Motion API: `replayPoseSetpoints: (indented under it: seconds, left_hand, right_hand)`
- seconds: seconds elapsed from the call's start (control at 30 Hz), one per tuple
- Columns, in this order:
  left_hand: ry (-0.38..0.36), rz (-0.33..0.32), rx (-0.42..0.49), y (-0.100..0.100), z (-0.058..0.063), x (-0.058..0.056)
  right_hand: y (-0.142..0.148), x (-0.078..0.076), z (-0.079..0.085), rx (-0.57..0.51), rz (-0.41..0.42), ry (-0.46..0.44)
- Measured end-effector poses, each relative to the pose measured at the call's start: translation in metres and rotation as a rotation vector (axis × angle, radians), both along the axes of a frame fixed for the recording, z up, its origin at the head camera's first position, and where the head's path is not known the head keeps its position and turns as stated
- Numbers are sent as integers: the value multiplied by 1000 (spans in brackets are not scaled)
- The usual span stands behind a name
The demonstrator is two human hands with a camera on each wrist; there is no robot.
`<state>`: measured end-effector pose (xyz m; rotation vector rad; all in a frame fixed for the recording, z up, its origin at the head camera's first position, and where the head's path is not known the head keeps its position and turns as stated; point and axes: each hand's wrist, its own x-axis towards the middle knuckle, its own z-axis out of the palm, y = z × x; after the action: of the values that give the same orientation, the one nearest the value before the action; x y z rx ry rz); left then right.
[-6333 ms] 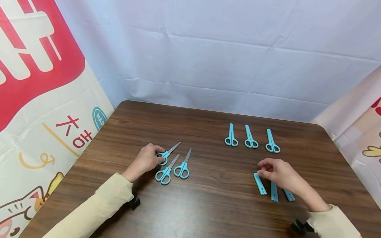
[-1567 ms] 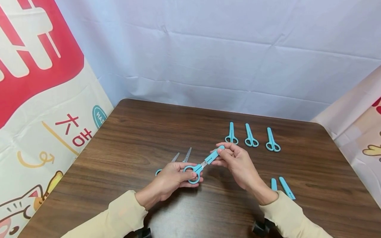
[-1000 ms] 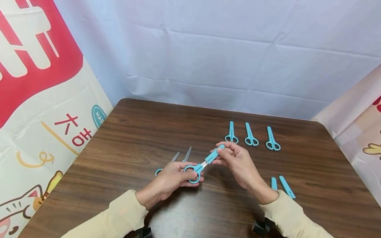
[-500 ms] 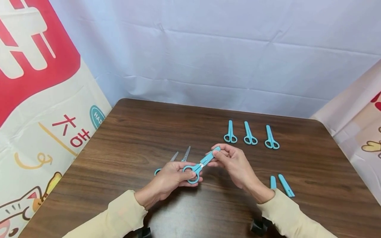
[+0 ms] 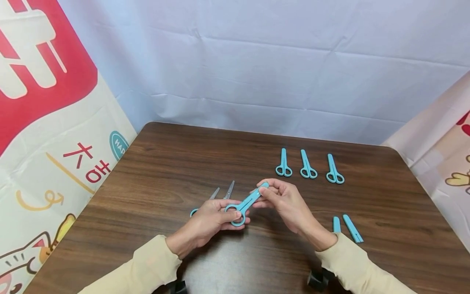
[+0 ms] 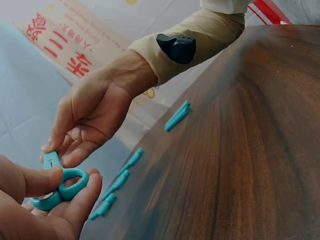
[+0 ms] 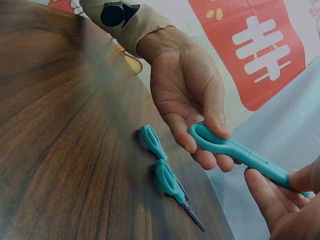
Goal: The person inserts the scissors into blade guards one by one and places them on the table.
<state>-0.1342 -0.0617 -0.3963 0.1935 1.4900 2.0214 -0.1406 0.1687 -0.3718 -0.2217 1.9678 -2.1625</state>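
Scissors (image 5: pixel 241 208) are lower middle of the frame, left hand (image 5: pixel 211 220) pinching the handle end, right hand (image 5: pixel 288 204) pinching their cap (image 5: pixel 252 198) (it's on all the way). Two bare pairs (image 5: pixel 229 190) sit partly hidden behind the left hand, capped pairs (image 5: pixel 305 160) right of center, loose caps (image 5: pixel 353 228) lower right.

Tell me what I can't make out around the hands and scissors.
- Head view: the handles of the two bare scissors, mostly hidden by the left hand.
- Head view: the blades of the held scissors, covered by the cap.
- Head view: the near end of one loose cap, behind the right sleeve.
- Right wrist view: part of the right hand, cut off by the picture's edge.
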Motion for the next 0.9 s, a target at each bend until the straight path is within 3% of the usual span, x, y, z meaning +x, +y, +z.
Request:
replayPoseSetpoints:
  seconds: [0.3, 0.6, 0.9]
  left_hand:
    - [4, -26, 12, 1, -1, 1]
    - [48, -59, -78, -1, -1, 5]
    - [81, -56, -125, -10, -3, 4]
  right_hand:
    - [3, 1, -1, 22, 7, -19]
    - [7, 2, -6, 41, 24, -44]
    - [18, -2, -5, 54, -16, -32]
